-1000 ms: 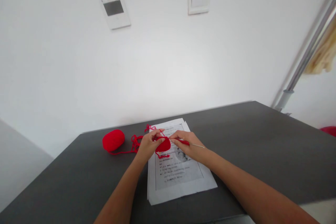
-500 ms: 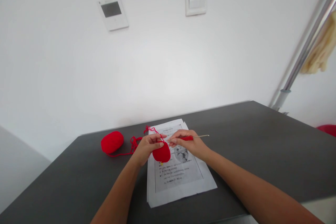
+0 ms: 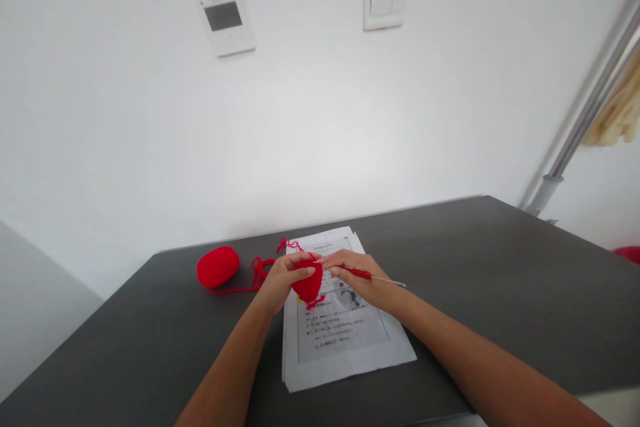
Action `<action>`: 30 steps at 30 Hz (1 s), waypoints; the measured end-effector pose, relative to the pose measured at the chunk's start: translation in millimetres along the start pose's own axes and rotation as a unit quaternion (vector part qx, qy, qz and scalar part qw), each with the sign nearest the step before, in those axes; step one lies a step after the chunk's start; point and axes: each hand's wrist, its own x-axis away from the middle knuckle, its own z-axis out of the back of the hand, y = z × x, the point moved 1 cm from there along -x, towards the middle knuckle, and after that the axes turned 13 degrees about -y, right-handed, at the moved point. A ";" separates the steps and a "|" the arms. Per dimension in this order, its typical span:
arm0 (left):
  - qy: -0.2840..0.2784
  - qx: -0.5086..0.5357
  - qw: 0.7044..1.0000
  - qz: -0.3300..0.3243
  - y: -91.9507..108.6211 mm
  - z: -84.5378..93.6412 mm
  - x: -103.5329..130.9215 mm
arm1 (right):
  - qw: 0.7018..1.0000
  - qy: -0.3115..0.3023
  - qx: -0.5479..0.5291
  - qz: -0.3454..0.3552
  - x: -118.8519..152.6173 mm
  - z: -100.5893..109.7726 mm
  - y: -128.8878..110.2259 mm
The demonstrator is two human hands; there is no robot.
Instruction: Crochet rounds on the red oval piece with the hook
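My left hand (image 3: 286,278) pinches a small red crochet piece (image 3: 308,285) between thumb and fingers, above the printed sheets. A short red tail dangles at its lower right, and a bit of yellow shows at its lower left. In my right hand (image 3: 359,273) is a crochet hook (image 3: 361,273) with a red grip, held like a pen; its tip is at the top edge of the crochet piece. Red yarn runs over my left fingers. Left of my hands lies a red ball of yarn (image 3: 218,267), with loose strands (image 3: 260,270) trailing from it.
Printed paper sheets (image 3: 350,347) lie stacked on the dark grey table (image 3: 475,293) under my hands. A white wall behind carries a screen panel (image 3: 227,23) and a switch plate (image 3: 383,1). A metal pole (image 3: 575,127) stands at the right.
The crochet piece has turned in my left hand, so its red tail now shows at the lower right. The hook's rear end has tilted downward. The view has shifted slightly.
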 end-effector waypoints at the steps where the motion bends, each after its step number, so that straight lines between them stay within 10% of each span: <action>1: 0.003 0.002 1.000 -0.001 -0.7 -0.4 -0.1 | 1.000 0.002 -0.014 -0.005 -0.1 -1.0 -0.6; 11: -0.059 0.040 0.997 -0.004 -1.9 -13.5 0.7 | 0.983 0.001 0.083 0.163 1.4 -2.8 0.2; 16: -0.074 -0.006 0.997 -0.012 -2.8 -13.6 0.3 | 0.982 0.019 0.121 0.141 1.8 -6.9 3.7; 30: 0.088 -0.048 0.992 -0.077 -15.4 -32.0 -6.8 | 0.977 0.091 0.178 0.079 0.8 -27.1 22.5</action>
